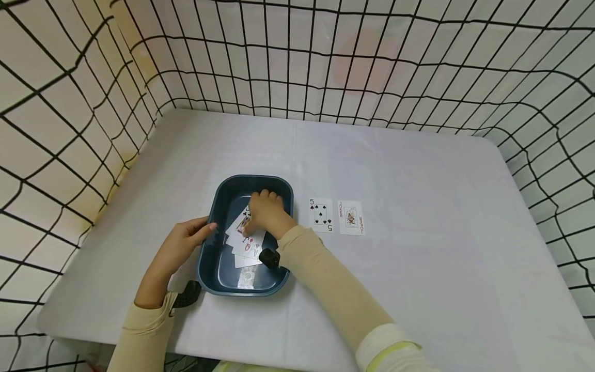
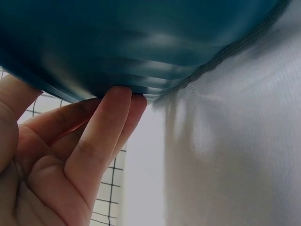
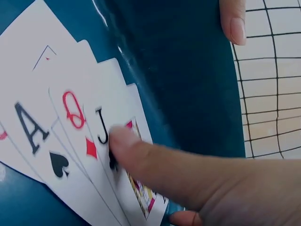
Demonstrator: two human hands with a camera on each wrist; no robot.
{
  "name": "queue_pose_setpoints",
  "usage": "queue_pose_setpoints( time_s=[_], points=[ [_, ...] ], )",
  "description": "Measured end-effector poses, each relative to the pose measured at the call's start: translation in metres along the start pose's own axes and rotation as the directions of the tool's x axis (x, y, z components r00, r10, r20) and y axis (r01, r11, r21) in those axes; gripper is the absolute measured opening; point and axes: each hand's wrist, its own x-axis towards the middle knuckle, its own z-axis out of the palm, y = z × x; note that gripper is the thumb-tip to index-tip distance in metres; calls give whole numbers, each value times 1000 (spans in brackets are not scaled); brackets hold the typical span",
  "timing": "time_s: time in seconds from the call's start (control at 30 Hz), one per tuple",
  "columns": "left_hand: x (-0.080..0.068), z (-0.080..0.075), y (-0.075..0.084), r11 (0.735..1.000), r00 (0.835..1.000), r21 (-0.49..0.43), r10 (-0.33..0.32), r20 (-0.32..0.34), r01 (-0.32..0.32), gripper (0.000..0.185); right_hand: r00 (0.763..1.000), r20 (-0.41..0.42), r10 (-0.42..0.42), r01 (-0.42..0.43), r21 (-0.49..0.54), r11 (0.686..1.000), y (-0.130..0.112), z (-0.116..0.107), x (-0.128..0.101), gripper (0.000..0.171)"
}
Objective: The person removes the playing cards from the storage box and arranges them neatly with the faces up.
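Observation:
A dark blue rectangular tray [image 1: 218,279] stands on the table with a fanned bunch of playing cards [image 1: 248,249] inside. At its left wall, my left hand [image 1: 186,240] holds the side, thumb over the rim and fingers [image 2: 99,136] against the outside. My right hand [image 1: 268,212] reaches into the tray and pinches the cards near their far end. Its thumb [image 3: 141,155] lies on a black jack [image 3: 101,120], beside a queen of diamonds [image 3: 74,110] and an ace of spades [image 3: 33,127]. Most of the right fingers are hidden in the right wrist view.
Right of the tray, a five of spades [image 1: 321,215] and a joker [image 1: 351,217] lie face up side by side. A white cloth covers the table [image 1: 418,268]. Black wire mesh [image 1: 288,67] runs along the back and both sides.

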Motion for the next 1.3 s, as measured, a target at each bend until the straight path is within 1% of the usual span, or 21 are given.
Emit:
queue_pose_setpoints(
  time_s=[0.1,0.23,0.3,0.33,0.4,0.47,0.53,0.57,0.63,0.73,0.8,0.9,1.0,1.07,1.1,1.17,1.3],
  points=[
    [-1,-1,1,1000,1000,-9,9,-5,-9,55,1000,-5,7,-7,-41,999,-1,0,0,78],
    [-2,-1,2,1000,1000,-7,17,-5,-17,57,1000,-7,30,-30,-11,999,-1,0,1,74],
    [-3,-1,2,1000,1000,-6,14,-5,-14,57,999,-12,41,-41,50,998,0,-1,3,73],
    [-3,-1,2,1000,1000,-3,13,-5,-13,57,999,-14,43,-41,93,995,1,-1,3,71],
    [-3,-1,2,1000,1000,-5,13,-4,-13,57,1000,-19,16,-12,207,978,4,-3,4,63],
    [-3,-1,3,1000,1000,-10,10,-2,-10,57,999,-32,-28,37,322,946,6,-5,3,51],
    [-3,-1,3,1000,1000,-12,6,1,-6,57,996,-39,-75,84,426,901,8,-7,2,39],
    [-3,-1,3,1000,1000,-13,4,2,-4,57,995,-43,-95,104,466,879,8,-9,0,33],
    [-3,-1,3,1000,1000,-15,3,3,-3,57,991,-57,-119,131,519,844,9,-12,-2,29],
    [-2,-1,2,1000,1000,-15,0,4,0,57,986,-83,-146,166,588,791,13,-19,-4,28],
    [-1,-1,2,1000,1000,-17,-2,6,2,56,978,-114,-175,207,624,754,18,-23,-5,29],
    [-1,-1,2,1000,1000,-13,-4,11,4,57,965,-161,-206,260,682,684,29,-30,-7,30],
    [-1,0,1,1000,1000,-6,3,12,-3,56,961,-189,-203,275,745,608,42,-37,-10,30],
    [-1,-1,0,1000,1000,4,5,8,-5,58,965,-189,-184,261,778,572,53,-42,-12,31],
    [-1,-1,1,1000,1000,7,5,5,-5,58,967,-187,-171,251,789,561,59,-45,-13,31],
    [-1,-2,1,1000,1000,12,3,1,-3,59,972,-181,-153,236,795,559,72,-48,-15,32],
    [-1,-1,2,1000,1000,4,-3,3,3,58,977,-157,-145,212,802,559,105,-51,-20,33]
  ],
)
